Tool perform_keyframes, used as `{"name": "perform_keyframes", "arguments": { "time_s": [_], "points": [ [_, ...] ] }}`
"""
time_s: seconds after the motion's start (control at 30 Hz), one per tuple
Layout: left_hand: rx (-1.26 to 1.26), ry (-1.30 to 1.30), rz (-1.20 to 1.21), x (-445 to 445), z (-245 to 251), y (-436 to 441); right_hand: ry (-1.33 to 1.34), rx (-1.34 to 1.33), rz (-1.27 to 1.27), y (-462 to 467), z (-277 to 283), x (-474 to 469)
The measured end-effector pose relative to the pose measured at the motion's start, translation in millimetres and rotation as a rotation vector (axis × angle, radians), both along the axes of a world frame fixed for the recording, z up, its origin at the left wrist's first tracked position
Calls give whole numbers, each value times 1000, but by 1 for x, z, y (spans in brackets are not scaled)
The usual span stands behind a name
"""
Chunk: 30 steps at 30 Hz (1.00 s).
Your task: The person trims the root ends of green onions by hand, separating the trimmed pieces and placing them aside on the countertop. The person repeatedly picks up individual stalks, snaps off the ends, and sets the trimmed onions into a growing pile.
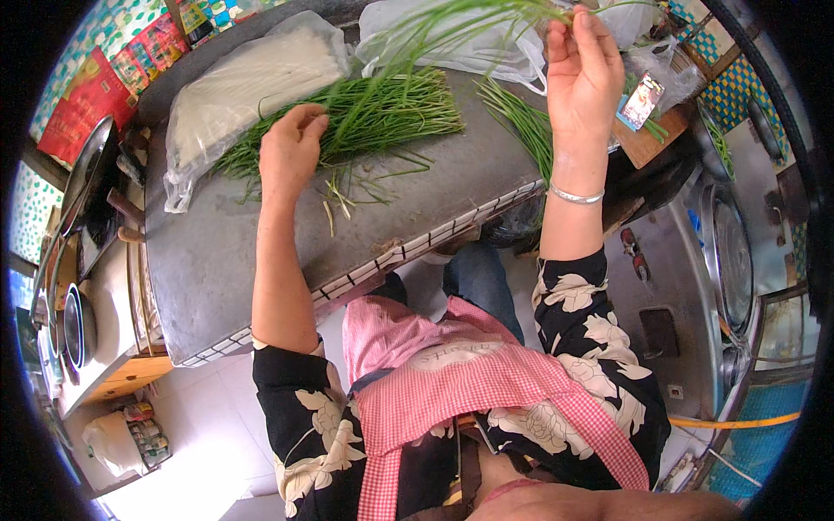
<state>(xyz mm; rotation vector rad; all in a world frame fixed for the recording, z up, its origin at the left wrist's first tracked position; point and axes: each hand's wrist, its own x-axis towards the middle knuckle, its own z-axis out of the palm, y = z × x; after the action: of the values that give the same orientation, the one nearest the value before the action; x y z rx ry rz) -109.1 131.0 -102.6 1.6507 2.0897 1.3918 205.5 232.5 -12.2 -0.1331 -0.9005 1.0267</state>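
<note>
My right hand (586,55), a silver bangle at its wrist, is raised at the top right. Its fingers pinch the ends of a few long green stalks (449,19), whose blurred leaves trail left. My left hand (292,146) is at the left part of a large pile of thin green stalks, likely garlic chives (397,111), on the grey counter; its fingers are curled, and whether they grip a stalk is unclear. Pale trimmings (337,198) lie in front of the pile. A smaller bundle of stalks (521,120) lies to the right, partly behind my right forearm.
A clear bag of flat white food (254,91) lies behind the pile at the left. White plastic bags (456,45) are at the back. A wooden board (651,140) and a phone (642,101) are at the right. The counter has a tiled front edge (391,257).
</note>
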Motion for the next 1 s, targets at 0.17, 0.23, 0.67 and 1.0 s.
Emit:
{"name": "perform_keyframes", "arguments": {
  "time_s": [0.17,0.23,0.67,1.0],
  "points": [
    [392,-328,94,-2,17,-4,3,81,46,-6,13,-4],
    [549,-260,71,8,19,-14,7,89,33,-10,8,-11],
    [-159,-460,-844,65,2,-17,-160,-60,385,-54,-61,-88],
    [166,-1027,-712,55,9,-13,-483,-118,378,-64,-102,-83]
  ]
}}
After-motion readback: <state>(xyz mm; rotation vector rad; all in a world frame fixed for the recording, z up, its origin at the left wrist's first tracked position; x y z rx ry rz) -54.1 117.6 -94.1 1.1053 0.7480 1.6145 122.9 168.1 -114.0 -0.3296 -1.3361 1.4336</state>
